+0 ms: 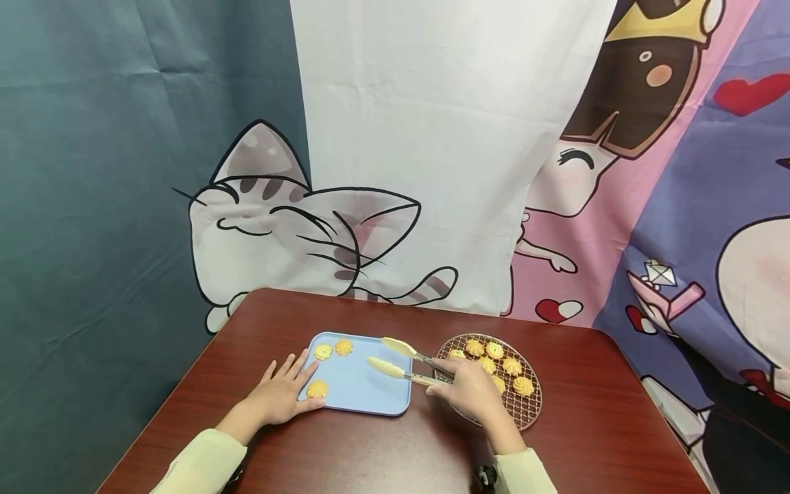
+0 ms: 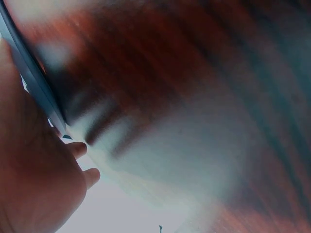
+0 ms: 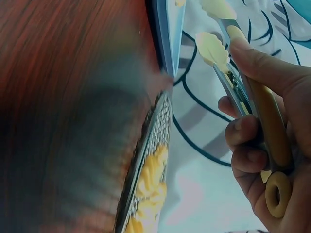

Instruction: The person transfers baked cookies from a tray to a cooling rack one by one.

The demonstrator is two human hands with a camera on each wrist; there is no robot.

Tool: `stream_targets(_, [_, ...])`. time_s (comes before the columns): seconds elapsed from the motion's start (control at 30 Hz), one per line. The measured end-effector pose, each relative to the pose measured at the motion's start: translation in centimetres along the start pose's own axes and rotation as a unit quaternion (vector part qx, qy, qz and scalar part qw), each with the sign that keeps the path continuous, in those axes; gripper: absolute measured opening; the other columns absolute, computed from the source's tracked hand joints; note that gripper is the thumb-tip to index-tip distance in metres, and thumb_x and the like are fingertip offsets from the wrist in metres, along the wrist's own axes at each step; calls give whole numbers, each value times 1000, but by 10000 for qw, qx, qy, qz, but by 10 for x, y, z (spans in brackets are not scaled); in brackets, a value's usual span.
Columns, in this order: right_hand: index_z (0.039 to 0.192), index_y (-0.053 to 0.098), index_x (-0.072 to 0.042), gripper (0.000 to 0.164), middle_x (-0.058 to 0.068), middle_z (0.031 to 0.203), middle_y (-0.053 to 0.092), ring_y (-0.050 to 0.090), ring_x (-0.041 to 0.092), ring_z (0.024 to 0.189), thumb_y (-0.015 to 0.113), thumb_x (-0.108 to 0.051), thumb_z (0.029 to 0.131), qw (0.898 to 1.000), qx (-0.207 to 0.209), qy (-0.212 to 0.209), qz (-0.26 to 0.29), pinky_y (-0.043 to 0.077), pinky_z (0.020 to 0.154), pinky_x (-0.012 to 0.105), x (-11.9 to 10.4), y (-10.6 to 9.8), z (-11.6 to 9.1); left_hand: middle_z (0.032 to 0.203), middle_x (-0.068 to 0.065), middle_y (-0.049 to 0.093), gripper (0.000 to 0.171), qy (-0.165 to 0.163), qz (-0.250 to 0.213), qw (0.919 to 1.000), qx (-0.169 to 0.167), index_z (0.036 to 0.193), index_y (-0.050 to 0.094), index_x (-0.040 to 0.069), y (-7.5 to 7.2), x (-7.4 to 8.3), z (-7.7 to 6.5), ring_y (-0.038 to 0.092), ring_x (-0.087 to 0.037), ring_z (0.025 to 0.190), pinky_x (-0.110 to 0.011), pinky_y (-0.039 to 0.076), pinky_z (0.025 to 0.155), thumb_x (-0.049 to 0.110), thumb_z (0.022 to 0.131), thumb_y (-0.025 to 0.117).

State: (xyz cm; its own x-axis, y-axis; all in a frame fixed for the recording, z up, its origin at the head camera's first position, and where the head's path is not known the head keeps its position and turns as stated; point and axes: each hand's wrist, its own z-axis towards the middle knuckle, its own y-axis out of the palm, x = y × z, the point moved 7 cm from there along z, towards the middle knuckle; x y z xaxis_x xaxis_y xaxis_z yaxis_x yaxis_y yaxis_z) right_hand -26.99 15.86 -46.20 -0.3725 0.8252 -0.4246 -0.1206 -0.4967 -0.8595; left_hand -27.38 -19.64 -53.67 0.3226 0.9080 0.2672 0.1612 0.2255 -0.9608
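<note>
My right hand grips a pair of tongs with cream scalloped tips and a ring at the handle's end. The tong tips stand apart over the right part of a light blue tray, with nothing between them. Spread fingers of my left hand rest at the tray's left edge, the thumb by its lower left corner. Three yellow piped cookies lie on the tray's left side. Under and beside my right hand, a round wire rack carries several similar cookies.
All this stands on a dark red-brown wooden table. Behind it hangs a cloth backdrop printed with a cartoon cat and other figures. In the right wrist view the rack and the tray lie close to each other.
</note>
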Motion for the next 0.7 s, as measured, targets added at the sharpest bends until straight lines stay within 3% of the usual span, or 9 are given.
stream_targets(0.2, [124,75,-21,57,-3,103,74,67,17,88,90,-40,72,9998,-189,-94,-70,54,74,39,-9,14,12,169,-15,16,90,-55,24,10000,-51,159,35,14,-1,0,0,18,-46,152,-69,9,117,73,92,51])
stream_targets(0.43, [126,74,-19,56,-3,114,74,71,23,99,89,-36,75,9994,-265,-232,63,56,82,43,-22,25,25,169,-15,16,90,-57,53,9999,-80,159,35,14,-3,1,0,18,-45,152,-69,9,118,73,92,51])
stream_targets(0.7, [126,74,-18,57,-2,115,74,71,24,100,88,-39,75,9986,-345,-357,-152,56,84,43,-33,37,37,169,-14,15,91,-95,57,9999,-111,159,35,15,-1,-2,1,18,-44,153,-69,9,118,74,92,50])
